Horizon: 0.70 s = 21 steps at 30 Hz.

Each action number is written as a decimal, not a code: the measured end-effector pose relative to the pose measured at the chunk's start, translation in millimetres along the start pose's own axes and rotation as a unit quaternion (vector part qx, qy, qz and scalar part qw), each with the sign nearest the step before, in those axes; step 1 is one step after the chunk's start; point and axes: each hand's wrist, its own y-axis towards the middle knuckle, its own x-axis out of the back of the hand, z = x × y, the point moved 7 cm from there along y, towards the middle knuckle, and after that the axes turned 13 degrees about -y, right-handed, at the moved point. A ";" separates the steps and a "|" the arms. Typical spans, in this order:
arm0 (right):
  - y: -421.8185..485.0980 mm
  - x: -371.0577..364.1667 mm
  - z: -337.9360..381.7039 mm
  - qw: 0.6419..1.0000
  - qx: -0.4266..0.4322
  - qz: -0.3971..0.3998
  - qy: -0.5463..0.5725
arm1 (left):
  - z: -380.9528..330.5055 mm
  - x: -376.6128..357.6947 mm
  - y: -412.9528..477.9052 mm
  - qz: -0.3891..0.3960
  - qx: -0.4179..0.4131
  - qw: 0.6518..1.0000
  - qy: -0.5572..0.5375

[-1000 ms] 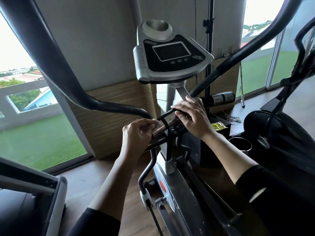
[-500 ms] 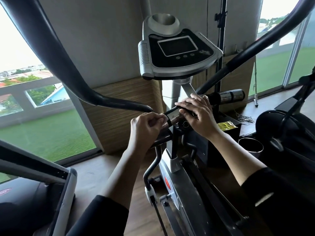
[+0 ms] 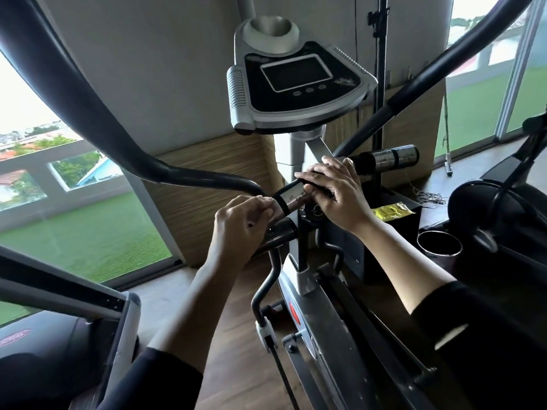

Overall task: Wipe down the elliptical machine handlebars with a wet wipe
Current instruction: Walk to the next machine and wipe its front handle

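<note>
The elliptical's short fixed handlebar [image 3: 291, 197] runs across below the console [image 3: 296, 81], black with silver sensor bands. My left hand [image 3: 241, 224] grips its left part, fingers curled round the bar. My right hand [image 3: 334, 196] lies over the black grip just right of the centre post, fingers wrapped over the top. The bar's right end [image 3: 390, 158] sticks out past that hand. No wipe shows; anything under the palms is hidden. The long moving arms curve up at the left [image 3: 88, 113] and the right [image 3: 444, 60].
A yellow packet [image 3: 390, 211] lies on a dark box behind my right wrist, with a round metal cup [image 3: 439, 244] beside it. A treadmill [image 3: 74, 321] stands at lower left and another dark machine [image 3: 503, 220] at the right. Windows flank the wall.
Both hands stay on the fixed handlebar at about the same spots. Only the view has drifted slightly.
</note>
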 end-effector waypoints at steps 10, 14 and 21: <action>0.2 0.6 0.4 1.000 0.000 0.026 0.007 | -5.7 -6.0 -3.6 -0.010 -0.005 1.000 -0.018; -0.6 -0.4 -1.8 1.000 0.006 0.028 0.008 | -3.7 7.7 -12.2 -0.014 -0.019 1.000 0.020; -1.6 0.5 -4.0 0.999 0.012 0.044 0.003 | -10.2 -11.8 -4.5 0.002 -0.019 1.000 0.001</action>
